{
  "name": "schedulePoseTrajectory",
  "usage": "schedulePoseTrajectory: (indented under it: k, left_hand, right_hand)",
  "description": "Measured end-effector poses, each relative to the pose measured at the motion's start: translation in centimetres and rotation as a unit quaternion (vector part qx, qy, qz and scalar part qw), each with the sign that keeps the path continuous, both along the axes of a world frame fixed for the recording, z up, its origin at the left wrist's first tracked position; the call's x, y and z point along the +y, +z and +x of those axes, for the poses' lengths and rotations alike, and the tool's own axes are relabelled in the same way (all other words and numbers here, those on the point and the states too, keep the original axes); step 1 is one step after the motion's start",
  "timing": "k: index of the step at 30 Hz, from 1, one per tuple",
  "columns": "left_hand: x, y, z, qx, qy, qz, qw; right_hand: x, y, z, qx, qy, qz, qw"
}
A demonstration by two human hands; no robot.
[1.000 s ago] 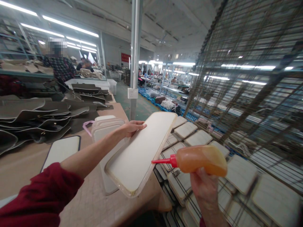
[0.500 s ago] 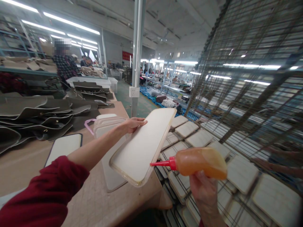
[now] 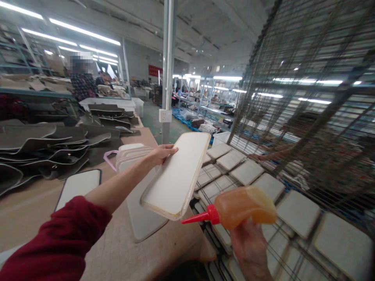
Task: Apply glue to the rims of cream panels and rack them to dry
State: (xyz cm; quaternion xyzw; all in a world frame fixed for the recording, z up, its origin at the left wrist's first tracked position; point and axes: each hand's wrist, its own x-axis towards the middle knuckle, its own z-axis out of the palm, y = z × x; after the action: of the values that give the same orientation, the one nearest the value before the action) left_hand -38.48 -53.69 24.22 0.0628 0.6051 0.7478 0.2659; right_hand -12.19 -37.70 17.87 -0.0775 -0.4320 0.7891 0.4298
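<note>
My left hand (image 3: 164,153) is closed on the upper left edge of a white rounded rectangular panel (image 3: 180,175), which tilts above the table. Along the panel's rim runs a yellowish, glossy line. My right hand (image 3: 250,242) grips a squeeze bottle (image 3: 246,207) of amber liquid from below, lying sideways. The bottle's red nozzle (image 3: 196,217) points left, its tip close to the panel's bottom corner; whether they touch I cannot tell. Behind my left forearm, a stack of similar white panels (image 3: 137,218) rests on the table, beside a pink strap (image 3: 109,159).
Wire racks (image 3: 213,173) bearing several white panels stand at the right, under a raised stack of wire shelves (image 3: 293,78). Dark leather-like pieces (image 3: 55,140) are heaped on the brown table (image 3: 117,249). A post (image 3: 166,58) rises ahead. People are at the left and behind the shelves.
The nozzle tip has moved from the panel's right edge down to near its bottom corner. The panel has shifted slightly. A person has come into view behind the wire shelves.
</note>
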Motion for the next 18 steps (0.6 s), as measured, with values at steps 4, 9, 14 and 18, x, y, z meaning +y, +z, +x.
schedulePoseTrajectory:
  k: [4, 9, 14, 18]
  left_hand:
    - [0.5, -0.5, 0.4, 0.032, 0.052, -0.006, 0.998]
    - [1.0, -1.7, 2.3, 0.071, 0.035, -0.004, 0.997]
    - [0.9, -2.1, 3.5, 0.053, -0.02, 0.03, 0.998]
    - [0.0, -1.4, 3.9, 0.035, -0.115, 0.06, 0.991]
  right_hand:
    - [0.4, 3.2, -2.2, 0.028, -0.017, -0.077, 0.996]
    - [2.9, 5.4, -6.4, 0.109, -0.079, -0.025, 0.991]
    - [4.4, 4.0, -8.2, 0.104, -0.131, 0.047, 0.985]
    - [4.9, 3.4, -8.0, 0.09, -0.156, 0.09, 0.98]
